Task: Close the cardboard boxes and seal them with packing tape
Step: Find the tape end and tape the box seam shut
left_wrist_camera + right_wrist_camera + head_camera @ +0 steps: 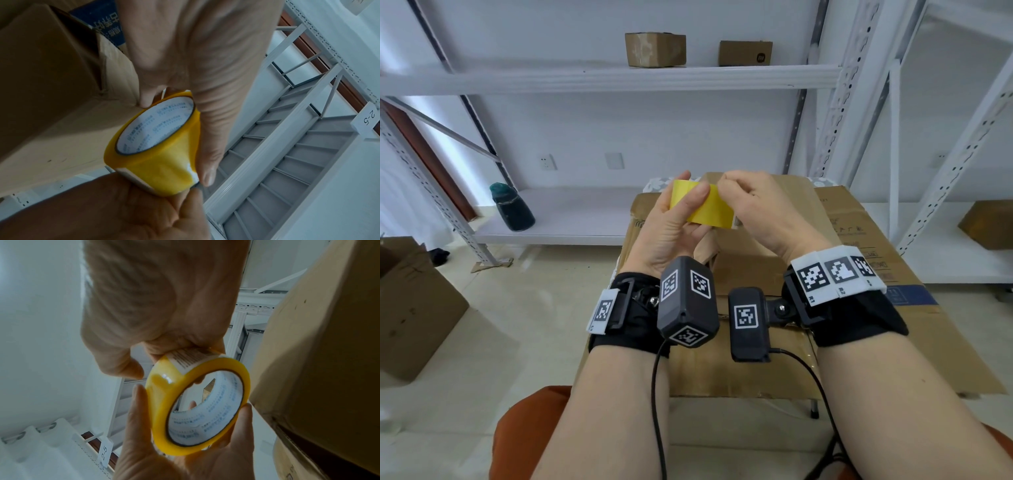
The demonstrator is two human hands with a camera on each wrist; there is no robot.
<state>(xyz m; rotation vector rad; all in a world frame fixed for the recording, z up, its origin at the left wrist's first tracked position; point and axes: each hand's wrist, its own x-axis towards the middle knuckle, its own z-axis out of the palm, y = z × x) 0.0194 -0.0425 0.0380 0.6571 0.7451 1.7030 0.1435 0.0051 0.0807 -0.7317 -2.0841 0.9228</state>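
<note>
A yellow tape roll with a white printed core is held up in front of me, above a brown cardboard box. My left hand grips the roll across its width, thumb on the near side and fingers behind. My right hand has its fingers curled, the tips pinching the roll's outer surface near a printed label. In the left wrist view the roll sits between the left hand and the right hand. In the right wrist view the label shows on the roll. The box's flaps are hidden by my hands.
A flattened cardboard sheet lies under the box. White metal shelving behind holds two small boxes and a dark green bottle. An open carton stands on the floor at left; another box sits on the right shelf.
</note>
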